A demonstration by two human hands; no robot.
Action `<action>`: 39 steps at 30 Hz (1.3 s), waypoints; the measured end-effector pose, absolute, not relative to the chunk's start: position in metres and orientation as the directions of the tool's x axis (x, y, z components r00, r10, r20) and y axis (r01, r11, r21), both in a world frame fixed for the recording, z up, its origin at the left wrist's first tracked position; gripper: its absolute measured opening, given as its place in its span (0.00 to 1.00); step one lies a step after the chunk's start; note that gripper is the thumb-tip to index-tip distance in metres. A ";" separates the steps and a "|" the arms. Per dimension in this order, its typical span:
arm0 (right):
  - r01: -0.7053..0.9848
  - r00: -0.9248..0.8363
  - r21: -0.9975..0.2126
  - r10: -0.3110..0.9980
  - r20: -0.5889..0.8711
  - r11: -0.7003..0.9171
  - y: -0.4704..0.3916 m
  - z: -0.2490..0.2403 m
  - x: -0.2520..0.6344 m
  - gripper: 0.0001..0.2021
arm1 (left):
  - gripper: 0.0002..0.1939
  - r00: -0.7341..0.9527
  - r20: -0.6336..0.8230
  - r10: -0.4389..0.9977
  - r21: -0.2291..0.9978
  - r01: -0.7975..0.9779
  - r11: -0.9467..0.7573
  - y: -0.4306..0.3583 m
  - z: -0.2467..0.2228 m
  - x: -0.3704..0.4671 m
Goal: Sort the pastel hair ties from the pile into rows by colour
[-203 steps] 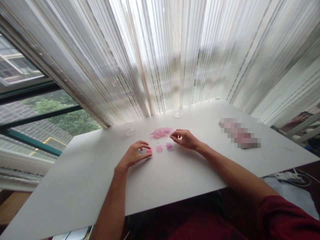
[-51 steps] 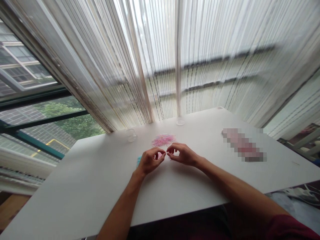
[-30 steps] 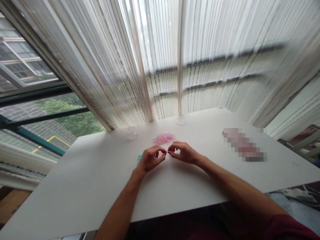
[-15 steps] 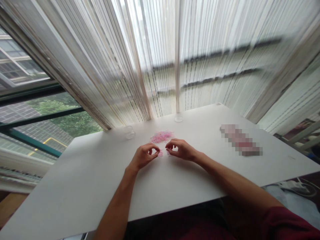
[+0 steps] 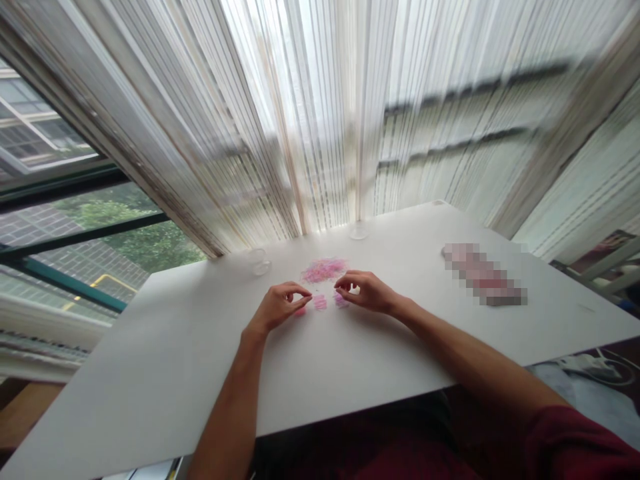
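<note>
Likely light and soft, best pinched mid-length, pink strands [image 5: 324, 270] lie toward the desk's far edge [image 5: 400, 217], beyond left hand [image 5: 275, 308] and right hand [image 5: 370, 292], fingertips nearly together, any hold unclear.

Pile [image 5: 324, 269]: mid-frame on table [image 5: 180, 373], behind middle bunch [image 5: 320, 303]
Middle bunch: between my left hand [image 5: 278, 305] and right hand [image 5: 369, 291]
Container [image 5: 261, 267]: left of pile
Blurred object [image 5: 484, 275]: right of frame
Curtain [image 5: 320, 113]: top, behind table

Loose pink heap [image 5: 324, 270] on white table [image 5: 160, 373], small pink-purple clusters [image 5: 320, 303] in front
</note>
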State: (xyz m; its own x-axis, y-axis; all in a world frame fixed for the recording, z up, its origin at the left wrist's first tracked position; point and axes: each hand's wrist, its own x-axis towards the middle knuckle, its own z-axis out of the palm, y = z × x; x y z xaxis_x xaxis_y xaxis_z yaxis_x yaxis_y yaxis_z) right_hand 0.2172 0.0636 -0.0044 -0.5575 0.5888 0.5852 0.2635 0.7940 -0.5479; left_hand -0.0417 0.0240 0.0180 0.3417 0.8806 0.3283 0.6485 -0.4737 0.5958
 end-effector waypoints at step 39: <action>0.290 -0.550 -0.553 0.609 0.572 0.781 0.063 0.002 0.219 0.07 | 0.08 0.415 0.146 0.898 0.610 0.677 -0.412 0.022 0.015 -0.038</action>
State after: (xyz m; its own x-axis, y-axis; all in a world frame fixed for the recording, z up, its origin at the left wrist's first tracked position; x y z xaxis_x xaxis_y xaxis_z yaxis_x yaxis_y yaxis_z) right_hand 0.2193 0.0630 0.0025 -0.5495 0.6093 0.5716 0.2899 0.7808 -0.5535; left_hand -0.0383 0.0221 0.0149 0.4153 0.8978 0.1465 0.6766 -0.4124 0.6100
